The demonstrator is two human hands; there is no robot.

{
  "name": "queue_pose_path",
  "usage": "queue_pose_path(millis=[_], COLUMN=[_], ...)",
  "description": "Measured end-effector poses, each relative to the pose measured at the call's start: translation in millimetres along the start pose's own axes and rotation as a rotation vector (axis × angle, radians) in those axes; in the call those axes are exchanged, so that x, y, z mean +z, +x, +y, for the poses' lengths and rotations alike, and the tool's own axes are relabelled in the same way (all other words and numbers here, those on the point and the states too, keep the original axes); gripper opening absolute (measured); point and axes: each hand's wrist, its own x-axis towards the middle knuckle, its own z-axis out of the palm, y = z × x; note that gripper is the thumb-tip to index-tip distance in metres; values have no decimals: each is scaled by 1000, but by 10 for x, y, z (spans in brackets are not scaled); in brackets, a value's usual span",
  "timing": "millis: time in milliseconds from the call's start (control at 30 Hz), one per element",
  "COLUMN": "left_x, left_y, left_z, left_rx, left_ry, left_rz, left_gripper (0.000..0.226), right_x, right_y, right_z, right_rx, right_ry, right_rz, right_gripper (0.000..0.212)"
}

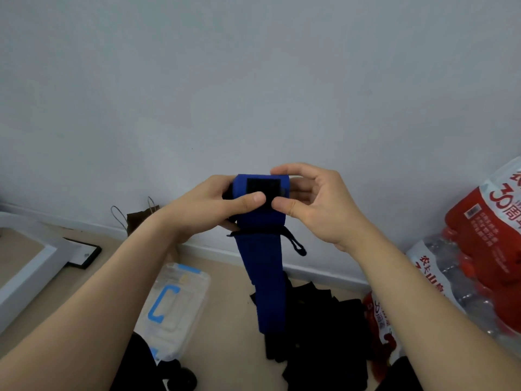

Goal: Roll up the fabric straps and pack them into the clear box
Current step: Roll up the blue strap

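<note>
A blue fabric strap (266, 280) with a black patch at its top hangs in the air at mid-frame. My left hand (208, 210) grips its upper end from the left, thumb pressed on the black patch. From the right, my right hand (315, 201) pinches the same end, thumb in front and fingers curled over the top. A thin black loop dangles off the strap's right side. The free end hangs straight down. On the floor at lower left lies the clear box (174, 309) with blue latches, its lid on. Several black straps (318, 328) are heaped on the floor below.
A white wall with a baseboard stands close ahead. Packs of bottled water in red and clear wrap (479, 266) are stacked at the right. A brown paper bag (141, 218) leans on the wall, and a white frame (28, 266) lies at left.
</note>
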Motion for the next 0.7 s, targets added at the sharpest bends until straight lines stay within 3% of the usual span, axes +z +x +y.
queue_pose_path(millis=[267,433,567,700], left_x=[41,36,90,182], left_y=[20,26,73,123], left_z=[-5,-26,-54,-88], left_rx=[137,101,30,-149], left_ry=[29,56,68,-70], left_rz=[96,97,252,249], left_gripper=[28,68,51,27], right_x=[-40,10,0,64], right_y=[5,-4,12,4], right_z=[30,32,21,46], right_rx=[1,-44,-62,-79], right_ry=[18,87,6,-120], right_rz=[-11,39,94,66], right_gripper=[20,22,17,21])
